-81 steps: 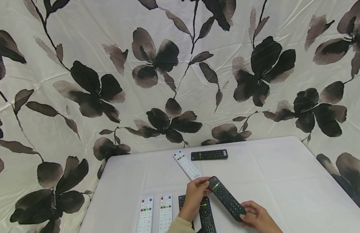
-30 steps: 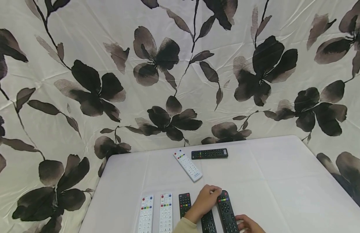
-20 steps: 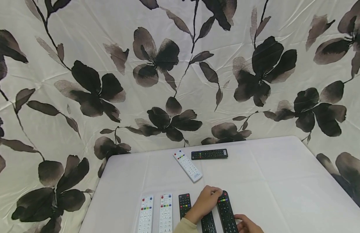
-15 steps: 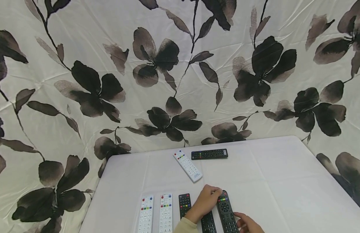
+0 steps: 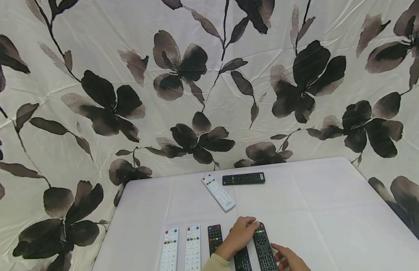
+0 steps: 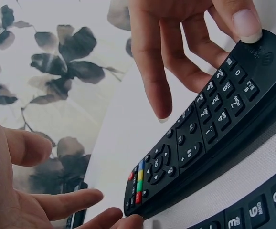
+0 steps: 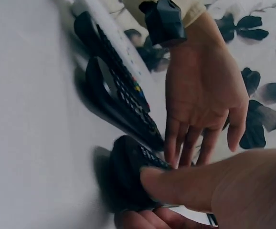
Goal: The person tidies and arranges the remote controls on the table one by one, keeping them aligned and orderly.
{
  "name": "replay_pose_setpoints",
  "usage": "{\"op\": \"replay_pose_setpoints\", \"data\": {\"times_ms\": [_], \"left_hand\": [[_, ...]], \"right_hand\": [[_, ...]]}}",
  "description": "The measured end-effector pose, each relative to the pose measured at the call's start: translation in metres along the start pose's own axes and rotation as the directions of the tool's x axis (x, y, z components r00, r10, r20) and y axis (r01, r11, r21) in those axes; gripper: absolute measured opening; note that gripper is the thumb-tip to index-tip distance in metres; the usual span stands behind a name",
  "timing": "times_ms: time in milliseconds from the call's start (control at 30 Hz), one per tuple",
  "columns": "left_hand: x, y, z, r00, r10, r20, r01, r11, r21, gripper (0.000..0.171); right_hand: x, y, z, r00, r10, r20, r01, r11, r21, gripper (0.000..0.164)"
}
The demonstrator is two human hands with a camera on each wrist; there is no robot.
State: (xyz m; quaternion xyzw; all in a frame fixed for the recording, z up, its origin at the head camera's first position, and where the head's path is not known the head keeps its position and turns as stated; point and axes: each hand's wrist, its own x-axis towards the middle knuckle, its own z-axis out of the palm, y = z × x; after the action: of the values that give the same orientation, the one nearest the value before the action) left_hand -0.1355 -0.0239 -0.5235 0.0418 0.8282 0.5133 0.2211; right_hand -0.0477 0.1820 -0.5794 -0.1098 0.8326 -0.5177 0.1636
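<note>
A black remote control [image 5: 265, 248] lies on the white-covered table, the rightmost of a row. My left hand [image 5: 240, 234] is at its top end; the left wrist view shows this hand's straight, relaxed fingers [image 6: 80, 202] next to the coloured buttons. At the lower end, my right hand [image 5: 288, 259] holds the remote lightly: thumb [image 6: 247, 26] on the end, other fingers along the far side, index finger stretched out. Another black remote [image 5: 242, 260] lies just left, partly under my left wrist.
Further left in the row are a black remote [image 5: 215, 237] and two white remotes [image 5: 193, 244]. Toward the back lie a white remote [image 5: 218, 192], slanted, and a black one [image 5: 243, 178], crosswise. Behind the table [image 5: 318, 195] hangs a floral cloth [image 5: 196, 75].
Earlier both hands held the black remote slanted in the air; it has come down and straightened beside the row. Over the last second it barely moves, while my right fingers shift slightly.
</note>
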Motion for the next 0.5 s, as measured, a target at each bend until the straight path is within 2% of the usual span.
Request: {"op": "replay_pose_setpoints", "data": {"times_ms": [267, 500], "left_hand": [[-0.002, 0.003, -0.009, 1.000, 0.004, -0.027, -0.004, 1.000, 0.008, 0.050], [-0.004, 0.006, -0.024, 0.994, 0.034, -0.104, -0.037, 0.999, -0.032, 0.045]], "right_hand": [[0.013, -0.017, -0.022, 0.999, -0.046, -0.007, 0.046, 0.998, -0.040, 0.069], [0.034, -0.036, -0.037, 0.995, -0.065, -0.070, 0.056, 0.990, -0.129, 0.060]]}}
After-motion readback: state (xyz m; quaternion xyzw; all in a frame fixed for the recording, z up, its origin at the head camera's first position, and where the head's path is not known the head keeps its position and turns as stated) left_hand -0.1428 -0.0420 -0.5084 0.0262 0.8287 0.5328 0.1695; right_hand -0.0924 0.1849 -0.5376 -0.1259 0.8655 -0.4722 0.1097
